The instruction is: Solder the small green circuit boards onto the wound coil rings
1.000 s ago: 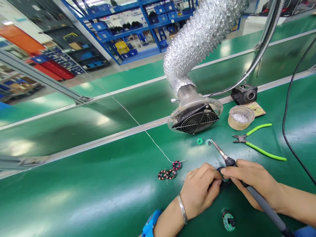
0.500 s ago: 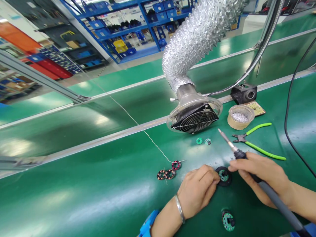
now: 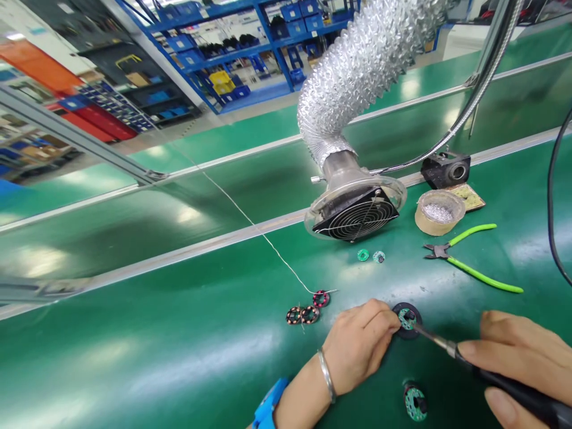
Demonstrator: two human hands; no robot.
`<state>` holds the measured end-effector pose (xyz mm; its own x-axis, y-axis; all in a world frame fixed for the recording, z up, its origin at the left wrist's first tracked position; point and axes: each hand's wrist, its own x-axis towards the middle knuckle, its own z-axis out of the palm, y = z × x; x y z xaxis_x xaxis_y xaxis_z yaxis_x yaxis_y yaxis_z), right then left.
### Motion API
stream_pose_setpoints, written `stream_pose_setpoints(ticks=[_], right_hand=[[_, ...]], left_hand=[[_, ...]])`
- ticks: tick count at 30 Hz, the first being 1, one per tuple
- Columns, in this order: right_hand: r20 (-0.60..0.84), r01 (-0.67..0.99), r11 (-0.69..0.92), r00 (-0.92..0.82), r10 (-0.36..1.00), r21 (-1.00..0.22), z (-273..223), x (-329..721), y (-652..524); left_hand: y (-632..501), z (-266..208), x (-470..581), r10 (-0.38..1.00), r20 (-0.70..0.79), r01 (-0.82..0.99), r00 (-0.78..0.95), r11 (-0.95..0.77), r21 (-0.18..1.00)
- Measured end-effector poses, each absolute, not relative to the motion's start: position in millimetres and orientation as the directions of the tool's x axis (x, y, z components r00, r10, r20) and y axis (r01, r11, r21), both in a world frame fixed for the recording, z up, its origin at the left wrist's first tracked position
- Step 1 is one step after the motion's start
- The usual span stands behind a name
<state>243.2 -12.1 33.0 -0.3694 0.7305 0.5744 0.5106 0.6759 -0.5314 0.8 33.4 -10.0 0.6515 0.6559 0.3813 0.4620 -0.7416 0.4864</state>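
Note:
My left hand, with a metal bangle at its wrist, has its fingers closed at the left edge of a black ring with a small round green circuit board inside. The fingertips hide part of that edge. My right hand is closed around the dark handle of a soldering iron. The iron's tip points left and meets the right side of the board, as far as I can tell. Nearer me lies a second round circuit board with a black part on it.
Copper-wound rings lie left of my hands, by a strand of solder wire. Green-handled cutters, a tub of metal shavings and two small round boards lie beyond. A fume extractor hangs over the bench.
My right hand has turned the soldering iron from pointing up and away to pointing left, bringing its tip down to the board. My left hand has stayed at the ring.

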Motion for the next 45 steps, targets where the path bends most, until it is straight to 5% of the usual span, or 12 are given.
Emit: stream_pose_setpoints(ticks=[33, 45], right_hand=[[0.55, 0.51, 0.603, -0.273, 0.79, -0.614, 38, 236, -8], [0.467, 0.373, 0.703, -0.548, 0.694, -0.606, 11, 207, 38]], left_hand=[[32, -7, 3, 0.637, 0.413, 0.491, 0.651, -0.768, 0.41], [31, -10, 3, 0.64, 0.403, 0.512, 0.655, -0.767, 0.387]])
